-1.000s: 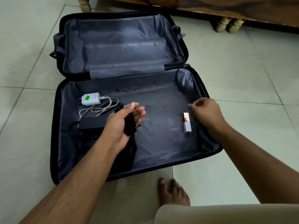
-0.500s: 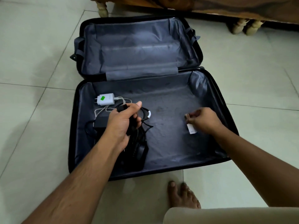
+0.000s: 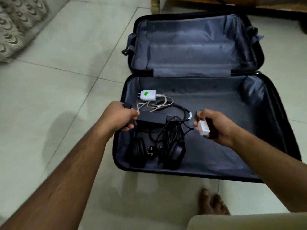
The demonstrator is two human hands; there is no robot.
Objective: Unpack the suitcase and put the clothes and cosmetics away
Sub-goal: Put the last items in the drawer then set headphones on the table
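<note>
A black suitcase (image 3: 272, 90) lies open on the tiled floor, lined in grey-blue. My right hand (image 3: 216, 127) holds a small white cosmetic tube (image 3: 204, 128) lifted above the lower half. My left hand (image 3: 119, 117) grips a small black object (image 3: 127, 106) at the suitcase's left rim; what the object is I cannot tell. In the lower half's left part lie a white charger (image 3: 148, 95) with a pale cable, a black power adapter (image 3: 152, 117) with tangled black cords, and black headphones (image 3: 173, 153).
A patterned cushion or mattress edge (image 3: 15, 29) lies at the upper left. Wooden furniture with a turned leg (image 3: 155, 4) stands behind the suitcase. My bare foot (image 3: 212, 203) rests on the tiles (image 3: 49, 90) in front of the case.
My right hand has picked the white tube up off the lining and raised it. My left hand has drawn left to the rim with the black object. The view has swung left.
</note>
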